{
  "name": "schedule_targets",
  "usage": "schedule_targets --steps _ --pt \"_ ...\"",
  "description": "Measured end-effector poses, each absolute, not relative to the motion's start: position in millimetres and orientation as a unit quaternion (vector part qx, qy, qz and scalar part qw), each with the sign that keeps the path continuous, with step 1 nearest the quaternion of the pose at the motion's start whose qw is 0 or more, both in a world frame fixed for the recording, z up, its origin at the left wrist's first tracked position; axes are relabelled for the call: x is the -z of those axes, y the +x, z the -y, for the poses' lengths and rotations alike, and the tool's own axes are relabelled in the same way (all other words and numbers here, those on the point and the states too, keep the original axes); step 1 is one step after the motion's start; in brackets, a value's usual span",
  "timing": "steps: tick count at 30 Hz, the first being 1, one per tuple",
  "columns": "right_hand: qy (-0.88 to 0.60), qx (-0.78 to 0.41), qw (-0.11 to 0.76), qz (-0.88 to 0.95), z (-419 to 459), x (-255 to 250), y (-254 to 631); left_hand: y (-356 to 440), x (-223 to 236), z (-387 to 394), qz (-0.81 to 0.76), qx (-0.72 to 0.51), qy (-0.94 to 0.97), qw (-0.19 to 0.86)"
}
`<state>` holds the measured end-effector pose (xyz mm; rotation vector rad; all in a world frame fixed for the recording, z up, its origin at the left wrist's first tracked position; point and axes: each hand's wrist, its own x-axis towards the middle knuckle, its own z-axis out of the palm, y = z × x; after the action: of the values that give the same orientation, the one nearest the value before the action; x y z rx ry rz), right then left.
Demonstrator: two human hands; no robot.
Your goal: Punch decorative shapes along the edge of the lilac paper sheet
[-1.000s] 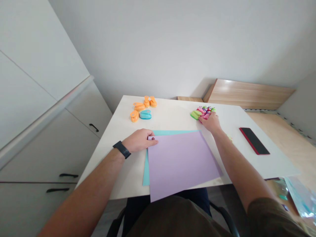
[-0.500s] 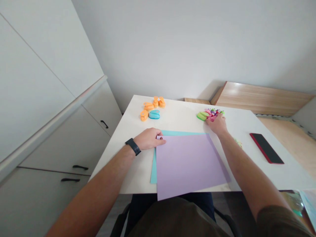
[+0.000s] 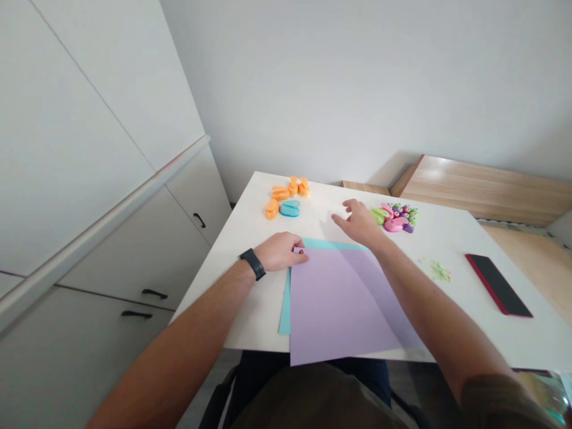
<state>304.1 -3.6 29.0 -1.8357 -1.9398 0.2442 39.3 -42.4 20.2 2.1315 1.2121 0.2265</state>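
Note:
My left hand (image 3: 280, 251) rests at the near-left corner of a lilac paper sheet (image 3: 339, 304), gripping that corner, where a tiny dark red mark shows by the fingertips. A teal paper sheet (image 3: 285, 313) lies under the lilac one and sticks out on the left and far sides. My right hand (image 3: 360, 223) is open, fingers spread, holding nothing, just beyond the lilac sheet. To its right sits a heap of pink, green and purple craft punches (image 3: 395, 218). Orange craft punches (image 3: 288, 192) and a blue craft punch (image 3: 290, 208) lie further left.
The white table (image 3: 451, 336) carries a black phone in a red case (image 3: 498, 285) and green paper scraps (image 3: 435, 271) on the right. White cabinets with black handles (image 3: 199, 220) stand to the left, and a wooden board (image 3: 482, 192) lies behind the table.
My right hand has left the heap of punches and moved left, its fingers now spread. The heap lies more spread out, and green scraps show. My left hand stays on the corner.

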Motion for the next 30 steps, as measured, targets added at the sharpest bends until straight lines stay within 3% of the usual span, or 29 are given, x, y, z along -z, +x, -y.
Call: schedule_targets --steps 12,24,30 --pt "-0.613 -0.224 0.234 0.721 -50.2 -7.8 191.7 39.2 -18.3 40.2 -0.465 -0.099 0.810 0.343" --pt "-0.557 -0.319 0.341 0.687 -18.4 -7.1 222.2 40.6 -15.9 41.4 -0.459 -0.112 0.819 0.326" --pt "-0.511 -0.487 0.418 0.572 13.7 -23.8 248.7 40.4 -16.7 41.8 -0.462 -0.103 0.818 0.326"
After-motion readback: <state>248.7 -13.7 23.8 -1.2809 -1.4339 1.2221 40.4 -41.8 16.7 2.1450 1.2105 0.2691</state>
